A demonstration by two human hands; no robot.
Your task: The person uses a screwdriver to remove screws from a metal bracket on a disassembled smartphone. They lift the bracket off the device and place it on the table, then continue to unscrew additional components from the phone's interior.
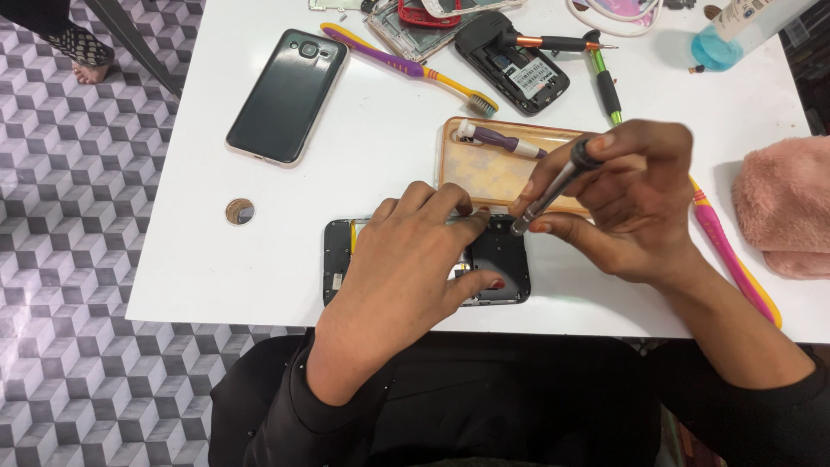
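I pin the opened phone (506, 259) flat at the table's (216, 259) near edge with my left hand (406, 268), right hand (622, 195) gripping the screwdriver (553, 186) on its top edge; next, I judge, steady turning.

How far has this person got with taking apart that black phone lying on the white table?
Done: the black phone with its back cover off lies face down, its insides exposed. In hand: the left hand presses it flat while the right hand holds a slim metal screwdriver, tip at the phone's upper edge. Left: the inner black frame looks in place, so it seems early; how many screws remain I cannot tell.
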